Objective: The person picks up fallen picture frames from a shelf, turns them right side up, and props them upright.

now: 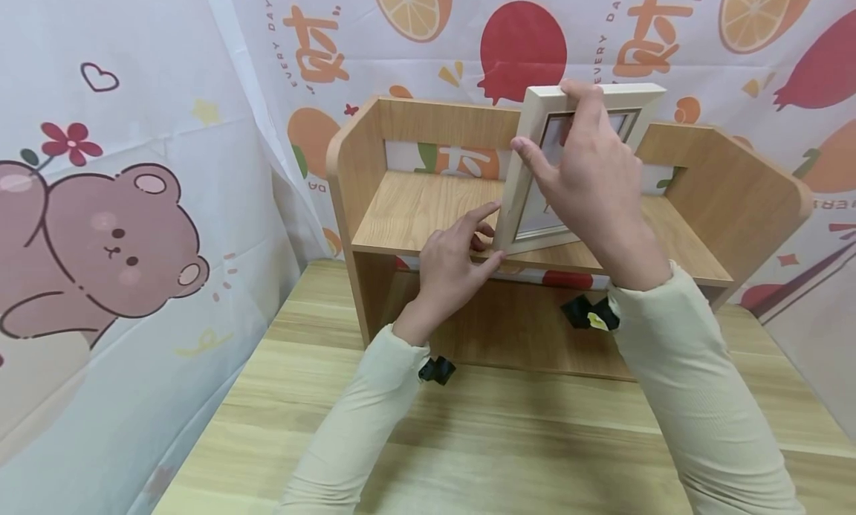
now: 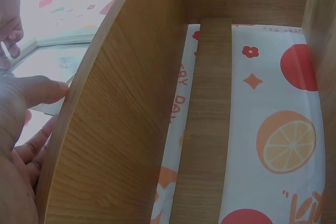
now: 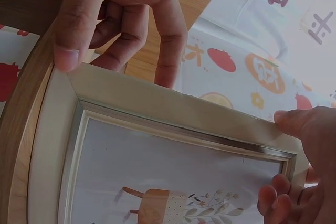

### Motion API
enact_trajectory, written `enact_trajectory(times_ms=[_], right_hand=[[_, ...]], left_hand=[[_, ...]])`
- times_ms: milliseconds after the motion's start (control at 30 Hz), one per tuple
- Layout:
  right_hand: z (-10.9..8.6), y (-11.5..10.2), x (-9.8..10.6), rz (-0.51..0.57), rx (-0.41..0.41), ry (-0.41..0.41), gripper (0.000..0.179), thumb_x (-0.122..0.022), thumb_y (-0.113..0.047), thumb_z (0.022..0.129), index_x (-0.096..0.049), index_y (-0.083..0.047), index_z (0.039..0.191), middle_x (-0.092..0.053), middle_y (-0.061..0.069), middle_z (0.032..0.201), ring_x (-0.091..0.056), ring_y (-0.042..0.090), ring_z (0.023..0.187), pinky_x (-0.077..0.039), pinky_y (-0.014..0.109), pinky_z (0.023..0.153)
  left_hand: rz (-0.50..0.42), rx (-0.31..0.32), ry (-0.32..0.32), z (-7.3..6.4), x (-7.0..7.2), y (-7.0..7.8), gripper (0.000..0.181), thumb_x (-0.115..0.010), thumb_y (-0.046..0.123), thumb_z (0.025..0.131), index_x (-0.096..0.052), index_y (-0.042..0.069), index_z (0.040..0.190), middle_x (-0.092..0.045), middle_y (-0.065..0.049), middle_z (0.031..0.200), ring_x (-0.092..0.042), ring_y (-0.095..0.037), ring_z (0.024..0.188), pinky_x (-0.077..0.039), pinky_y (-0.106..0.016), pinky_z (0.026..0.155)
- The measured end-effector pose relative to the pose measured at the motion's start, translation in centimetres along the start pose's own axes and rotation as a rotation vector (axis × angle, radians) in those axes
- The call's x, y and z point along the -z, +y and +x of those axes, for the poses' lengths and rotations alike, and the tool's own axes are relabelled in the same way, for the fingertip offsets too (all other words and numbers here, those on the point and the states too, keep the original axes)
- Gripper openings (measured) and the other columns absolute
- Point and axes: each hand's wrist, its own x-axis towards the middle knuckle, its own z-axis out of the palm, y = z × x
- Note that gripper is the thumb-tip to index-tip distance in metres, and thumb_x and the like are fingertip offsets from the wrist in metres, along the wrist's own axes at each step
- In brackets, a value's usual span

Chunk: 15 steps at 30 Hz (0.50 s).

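A cream picture frame (image 1: 515, 204) leans upright over the upper board of a wooden desktop shelf (image 1: 428, 203), its lower edge close to the board's front. My right hand (image 1: 595, 166) grips it from the front, thumb at the left side and index finger over the top edge. Down at the lower left corner, my left hand (image 1: 451, 266) holds the frame's side, the thumb on the corner and fingers along the edge. The right wrist view shows a print with a vase and leafy stems (image 3: 157, 203) behind the pane. Much of it is hidden by my right hand in the head view.
The shelf's left side panel (image 1: 357, 180) and right side panel (image 1: 735, 173) rise beside the frame. Below is a lower compartment (image 1: 508, 329). A light wooden table (image 1: 535, 441) carries the shelf. Patterned cloth (image 1: 435, 62) hangs behind, bear-printed cloth (image 1: 127, 240) at left.
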Motion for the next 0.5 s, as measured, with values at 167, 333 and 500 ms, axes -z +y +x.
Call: enact_trajectory(times_ms=[167, 333, 500], right_hand=[[0.01, 0.01, -0.06, 0.016, -0.011, -0.004, 0.068, -0.057, -0.045, 0.093, -0.03, -0.007, 0.143, -0.055, 0.016, 0.102, -0.051, 0.032, 0.068, -0.035, 0.036, 0.054], [0.05, 0.03, -0.12, 0.025, -0.015, -0.005, 0.067, -0.057, -0.043, 0.093, -0.03, -0.007, 0.143, -0.056, 0.016, 0.102, -0.051, 0.032, 0.069, -0.035, 0.036, 0.055], [-0.04, 0.12, -0.19, 0.051, -0.025, -0.007, 0.066, -0.057, -0.041, 0.093, -0.029, -0.009, 0.144, -0.055, 0.016, 0.105, -0.052, 0.031, 0.073, -0.036, 0.037, 0.057]], left_hand=[[-0.001, 0.003, 0.004, 0.01, -0.02, 0.09, 0.062, -0.079, 0.022, 0.08, -0.05, 0.018, 0.134, -0.072, -0.002, 0.096, -0.069, -0.012, 0.078, -0.041, -0.031, 0.064], [0.004, -0.007, 0.014, 0.03, 0.0, 0.22, 0.061, -0.08, 0.02, 0.079, -0.051, 0.017, 0.133, -0.072, -0.002, 0.095, -0.069, -0.013, 0.077, -0.042, -0.032, 0.064], [0.006, -0.014, 0.036, -0.08, -0.13, 0.45, 0.061, -0.081, 0.02, 0.078, -0.052, 0.016, 0.131, -0.071, -0.002, 0.093, -0.067, -0.013, 0.075, -0.041, -0.032, 0.063]])
